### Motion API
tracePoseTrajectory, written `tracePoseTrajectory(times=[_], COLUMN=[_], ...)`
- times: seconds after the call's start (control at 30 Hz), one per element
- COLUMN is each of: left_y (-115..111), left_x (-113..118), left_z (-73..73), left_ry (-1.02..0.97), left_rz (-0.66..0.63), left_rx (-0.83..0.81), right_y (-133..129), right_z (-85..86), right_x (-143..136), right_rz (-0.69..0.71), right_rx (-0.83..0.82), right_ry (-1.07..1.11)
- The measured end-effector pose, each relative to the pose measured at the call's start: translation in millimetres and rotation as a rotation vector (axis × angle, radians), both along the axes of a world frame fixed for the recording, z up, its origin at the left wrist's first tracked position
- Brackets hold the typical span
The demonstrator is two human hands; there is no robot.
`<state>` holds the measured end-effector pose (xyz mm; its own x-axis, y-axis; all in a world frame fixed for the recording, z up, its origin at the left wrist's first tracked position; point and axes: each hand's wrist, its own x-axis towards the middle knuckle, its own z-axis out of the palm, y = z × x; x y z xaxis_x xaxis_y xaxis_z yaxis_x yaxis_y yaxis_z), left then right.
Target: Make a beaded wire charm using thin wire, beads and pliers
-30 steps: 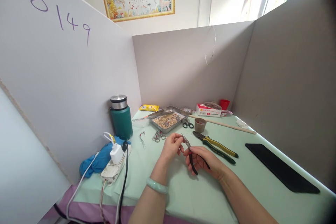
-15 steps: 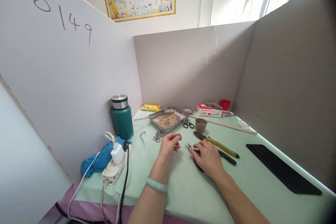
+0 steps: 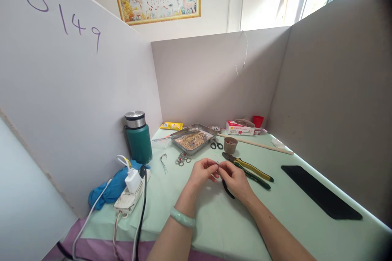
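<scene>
My left hand and my right hand meet over the middle of the table, fingertips pinched together. Between them is a small wire piece, too small to make out fully. From below my right hand pokes a black handle of a tool lying on the cloth, the rest of it hidden. Large pliers with yellow and green grips lie just right of that hand. To the left rest a pile of small metal rings with red bits and a few loose wires.
Behind the hands stand a metal tray of gold beads, scissors and a brown cup. A green flask and a power strip with cables are at left. A black mat lies right, inside partition walls.
My right hand has moved left from beside the tool on the table and now joins my left hand at the small piece. The view has shifted slightly.
</scene>
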<state>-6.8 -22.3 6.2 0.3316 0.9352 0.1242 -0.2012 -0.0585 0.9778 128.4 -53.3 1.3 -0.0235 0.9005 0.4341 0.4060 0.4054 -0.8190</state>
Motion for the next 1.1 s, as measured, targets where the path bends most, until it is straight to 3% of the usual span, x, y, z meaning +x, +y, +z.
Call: tracePoseTrajectory(times=[0.23, 0.43, 0.53, 0.7, 0.83, 1.0, 1.1], left_y=[0.9, -9.5, -9.4, -2.9, 1.1, 2.1, 1.6], left_x=[1.9, -6.5, -8.2, -9.7, -14.3, -16.1, -15.2], left_z=[-1.5, 6.6, 5.8, 3.0, 5.2, 7.6, 10.3], left_ry=[0.094, -0.001, -0.1, -0.224, -0.311, -0.306, -0.291], left_rz=[0.028, -0.161, -0.192, -0.121, 0.013, 0.092, 0.116], left_rx=[0.011, -0.078, -0.159, -0.221, -0.243, -0.263, -0.273], right_y=[1.0, 3.7, 3.1, 0.2, -3.8, -8.7, 1.3], right_z=[-2.4, -2.3, -0.2, -0.7, -5.2, -4.4, 6.4], right_x=[-0.7, 0.1, 0.4, 10.1, 13.5, 10.5, 28.2], right_rz=[-0.052, -0.015, -0.037, -0.2, -0.167, -0.165, -0.089], right_rx=[0.008, -0.02, 0.0, 0.11, 0.063, 0.009, -0.051], right_ry=[-0.057, -0.034, -0.068, -0.424, -0.714, -0.789, -0.77])
